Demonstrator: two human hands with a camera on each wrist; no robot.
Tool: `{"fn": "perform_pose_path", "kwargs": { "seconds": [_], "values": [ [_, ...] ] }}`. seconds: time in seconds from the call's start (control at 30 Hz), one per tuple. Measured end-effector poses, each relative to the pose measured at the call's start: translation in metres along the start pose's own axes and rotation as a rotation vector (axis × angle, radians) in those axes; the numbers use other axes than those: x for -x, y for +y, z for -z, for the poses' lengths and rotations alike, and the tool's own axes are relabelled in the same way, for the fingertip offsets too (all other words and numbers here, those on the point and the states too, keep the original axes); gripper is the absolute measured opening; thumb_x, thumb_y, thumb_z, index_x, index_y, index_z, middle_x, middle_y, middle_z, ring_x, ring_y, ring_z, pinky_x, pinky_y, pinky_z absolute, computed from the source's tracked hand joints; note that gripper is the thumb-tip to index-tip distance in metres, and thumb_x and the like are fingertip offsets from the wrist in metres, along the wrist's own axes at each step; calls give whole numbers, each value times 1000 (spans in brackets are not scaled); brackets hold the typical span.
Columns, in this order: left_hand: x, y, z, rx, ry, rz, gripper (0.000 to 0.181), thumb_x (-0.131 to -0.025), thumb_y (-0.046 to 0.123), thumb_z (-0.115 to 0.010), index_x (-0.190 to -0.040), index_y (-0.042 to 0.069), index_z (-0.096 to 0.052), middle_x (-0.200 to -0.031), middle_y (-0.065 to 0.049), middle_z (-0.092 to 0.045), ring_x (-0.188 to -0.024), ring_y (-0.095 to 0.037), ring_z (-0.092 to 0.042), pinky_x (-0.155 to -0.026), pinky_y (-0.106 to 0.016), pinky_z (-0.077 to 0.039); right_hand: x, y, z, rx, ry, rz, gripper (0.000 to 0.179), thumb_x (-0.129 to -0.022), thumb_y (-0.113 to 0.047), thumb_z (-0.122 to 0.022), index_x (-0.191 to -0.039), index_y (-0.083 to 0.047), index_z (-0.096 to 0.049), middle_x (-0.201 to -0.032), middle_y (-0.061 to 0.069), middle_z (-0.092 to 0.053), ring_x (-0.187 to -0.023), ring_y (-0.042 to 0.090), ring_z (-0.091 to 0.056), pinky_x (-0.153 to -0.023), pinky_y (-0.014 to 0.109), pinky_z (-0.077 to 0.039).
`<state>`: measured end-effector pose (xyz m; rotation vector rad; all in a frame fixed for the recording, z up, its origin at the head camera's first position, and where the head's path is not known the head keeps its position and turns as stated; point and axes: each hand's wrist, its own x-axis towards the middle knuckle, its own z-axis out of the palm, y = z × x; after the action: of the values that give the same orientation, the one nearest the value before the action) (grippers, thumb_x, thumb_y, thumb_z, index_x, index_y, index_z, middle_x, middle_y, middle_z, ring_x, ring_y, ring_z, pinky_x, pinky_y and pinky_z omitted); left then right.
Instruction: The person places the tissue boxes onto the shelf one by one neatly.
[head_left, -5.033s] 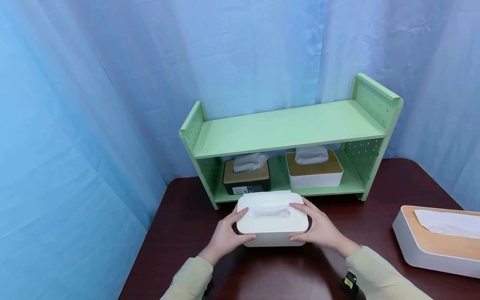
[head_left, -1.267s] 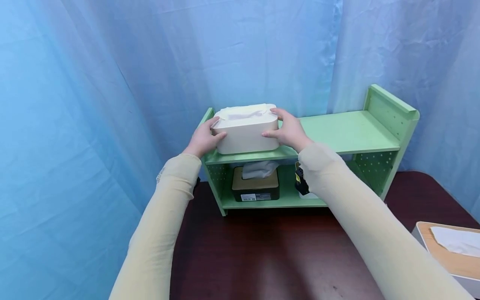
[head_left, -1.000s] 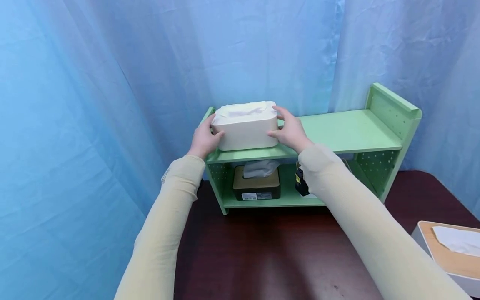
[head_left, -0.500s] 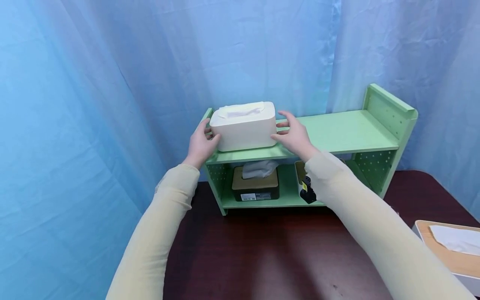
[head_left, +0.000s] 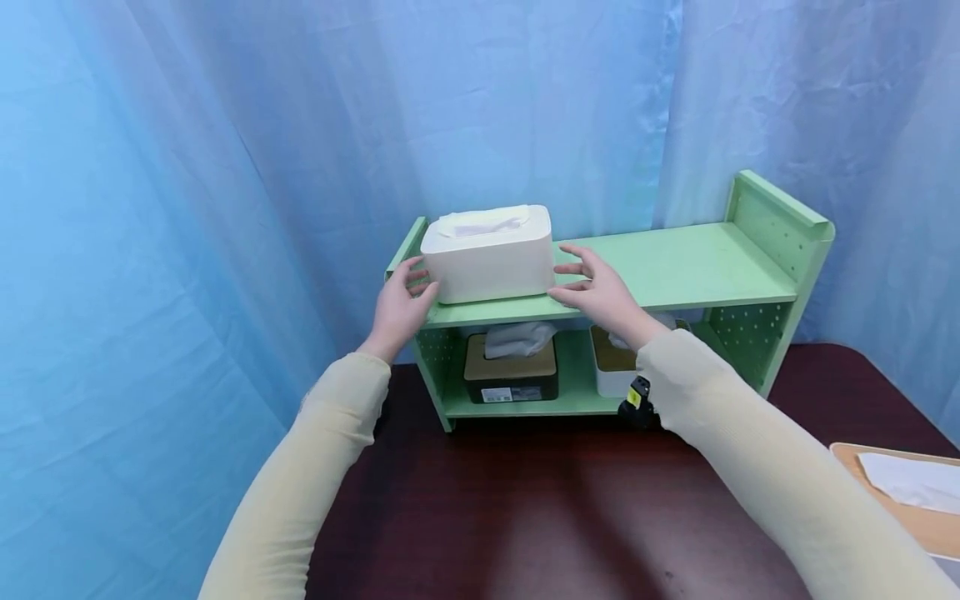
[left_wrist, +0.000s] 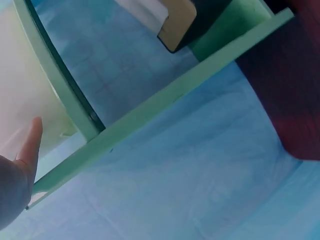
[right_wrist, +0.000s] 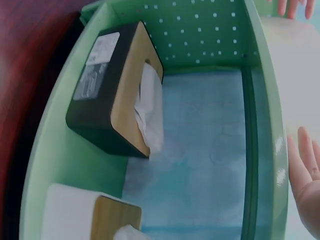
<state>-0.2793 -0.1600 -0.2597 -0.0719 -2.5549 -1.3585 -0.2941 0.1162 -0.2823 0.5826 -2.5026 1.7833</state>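
Observation:
A white tissue box (head_left: 491,265) with a tissue lying over its top stands on the left part of the green shelf's upper board (head_left: 667,262). My left hand (head_left: 401,308) is beside its left end, fingers loosely bent and holding nothing. Off the box's right end, my right hand (head_left: 600,292) has its fingers spread, the thumb near the lower corner. In the right wrist view, the fingers of my right hand (right_wrist: 306,167) appear at the right edge, in front of the pale box. The left wrist view shows a finger of my left hand (left_wrist: 30,147) pointing along the box.
On the lower board sit a black tissue box with a wooden lid (head_left: 512,371) and a white one with a wooden lid (head_left: 613,371), partly behind my right wrist. Another wood-topped tissue box (head_left: 900,517) lies on the dark table (head_left: 465,508) at right. Blue curtains (head_left: 300,125) hang behind.
The white tissue box went from in front of the shelf up onto the upper board. Both hands have since let go of it and drawn slightly apart and down, the right one outward.

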Motion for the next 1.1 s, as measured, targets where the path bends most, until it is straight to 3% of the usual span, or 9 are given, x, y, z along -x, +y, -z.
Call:
{"fn": "perform_pose_path", "kwargs": {
  "seconds": [0.13, 0.27, 0.5, 0.7, 0.83, 1.1],
  "values": [
    [6, -6, -5, 66, -13, 3, 50, -97, 19, -53, -144, 15, -37, -140, -11, -48, -126, -26, -50, -97, -42, -47, 10, 7, -2, -10, 3, 17, 69, -94, -14, -58, -152, -12, -19, -144, 19, -41, -123, 37, -49, -102, 52, -39],
    [15, -14, -13, 131, -28, -12, 48, -96, 16, -52, -143, 12, -39, -139, -12, -49, -126, -28, -50, -97, -42, -47, 21, 19, -4, 54, 35, 57, 65, -94, -15, -58, -150, -11, -24, -141, 17, -45, -118, 34, -54, -98, 51, -43],
    [34, -28, -28, 116, -51, -64, 49, -97, 19, -52, -144, 14, -37, -140, -10, -47, -128, -24, -48, -100, -46, -43, 41, 43, -9, 99, 61, 104, 61, -94, -12, -58, -148, -12, -30, -140, 15, -48, -110, 32, -59, -94, 49, -47],
    [48, -36, -42, 153, -11, -129, 45, -97, 16, -52, -141, 12, -42, -139, -11, -49, -132, -23, -43, -102, -42, -42, 57, 55, -10, 104, 70, 118, 59, -94, -18, -59, -148, -17, -32, -138, 11, -49, -101, 12, -61, -91, 44, -49],
    [56, -44, -53, 176, -22, -181, 45, -97, 13, -53, -140, 9, -42, -139, -12, -49, -131, -25, -44, -101, -39, -44, 69, 63, -8, 115, 58, 119, 59, -94, -19, -59, -147, -16, -32, -134, 12, -52, -96, 0, -59, -91, 40, -50],
    [73, -70, -78, 184, -68, -156, 44, -96, 11, -54, -139, 10, -44, -137, -14, -50, -127, -26, -48, -100, -39, -45, 96, 93, -10, 114, 15, 104, 60, -92, -16, -62, -146, -11, -34, -131, 16, -54, -97, 8, -62, -85, 21, -50]
  ]
}}
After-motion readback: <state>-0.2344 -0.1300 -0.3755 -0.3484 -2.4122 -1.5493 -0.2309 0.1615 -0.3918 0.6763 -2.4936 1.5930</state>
